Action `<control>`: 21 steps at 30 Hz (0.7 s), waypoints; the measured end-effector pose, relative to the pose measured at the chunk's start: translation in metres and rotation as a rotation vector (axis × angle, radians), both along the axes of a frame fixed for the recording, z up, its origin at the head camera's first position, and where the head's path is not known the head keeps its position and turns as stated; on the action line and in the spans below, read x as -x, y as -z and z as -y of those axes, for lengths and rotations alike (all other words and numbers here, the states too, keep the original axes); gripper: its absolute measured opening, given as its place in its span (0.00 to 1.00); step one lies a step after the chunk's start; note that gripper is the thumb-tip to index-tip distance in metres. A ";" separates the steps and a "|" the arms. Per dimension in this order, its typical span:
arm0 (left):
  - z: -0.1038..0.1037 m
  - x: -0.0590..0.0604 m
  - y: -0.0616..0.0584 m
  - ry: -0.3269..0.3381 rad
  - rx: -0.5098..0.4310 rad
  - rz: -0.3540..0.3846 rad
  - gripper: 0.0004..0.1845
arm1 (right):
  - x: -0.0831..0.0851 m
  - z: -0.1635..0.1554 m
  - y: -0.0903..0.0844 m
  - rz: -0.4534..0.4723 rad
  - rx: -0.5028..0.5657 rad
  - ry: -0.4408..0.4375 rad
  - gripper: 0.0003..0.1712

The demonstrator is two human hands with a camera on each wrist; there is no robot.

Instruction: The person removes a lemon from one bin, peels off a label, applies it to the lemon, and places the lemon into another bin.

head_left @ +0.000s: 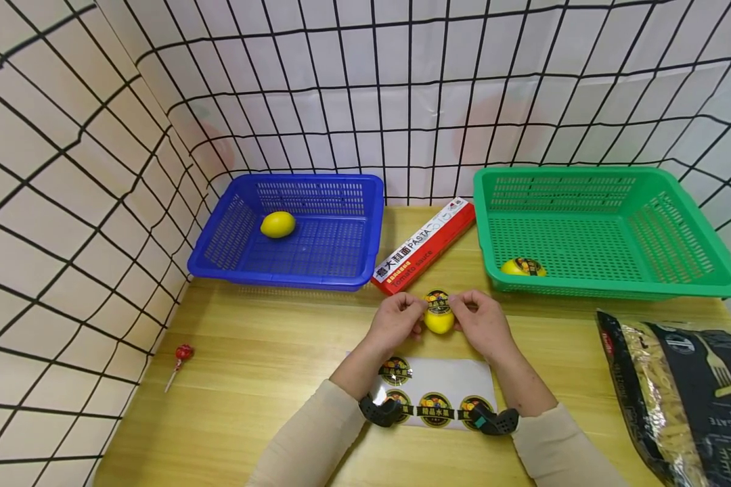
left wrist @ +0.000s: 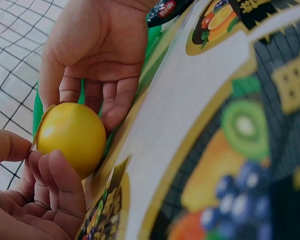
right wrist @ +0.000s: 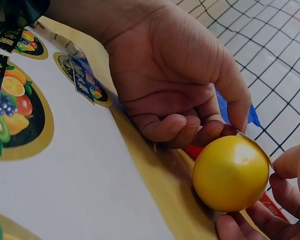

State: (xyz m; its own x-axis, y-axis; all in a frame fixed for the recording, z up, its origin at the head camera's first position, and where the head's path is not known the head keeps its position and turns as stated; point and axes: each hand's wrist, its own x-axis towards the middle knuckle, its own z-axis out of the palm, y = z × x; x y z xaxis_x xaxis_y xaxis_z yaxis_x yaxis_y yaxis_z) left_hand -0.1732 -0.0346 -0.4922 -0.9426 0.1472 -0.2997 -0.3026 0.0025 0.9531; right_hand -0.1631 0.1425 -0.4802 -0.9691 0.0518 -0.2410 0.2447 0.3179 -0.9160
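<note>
I see the lemon (head_left: 439, 320) at frame centre, resting on the table (head_left: 268, 352), pinched between both grips: left hand (head_left: 396, 322) on its left flank, right hand (head_left: 482, 323) opposite, equally near, fingers curled round it.

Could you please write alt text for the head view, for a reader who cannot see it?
Both hands, left hand and right hand, hold a yellow lemon with a round sticker on top, above a sticker sheet on a wooden table. Behind them are a blue basket with a lemon and a green basket with a stickered one.
</note>
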 end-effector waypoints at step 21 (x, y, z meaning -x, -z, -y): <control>0.003 0.001 0.002 0.032 -0.096 0.045 0.19 | 0.000 -0.003 0.005 0.037 0.102 0.012 0.22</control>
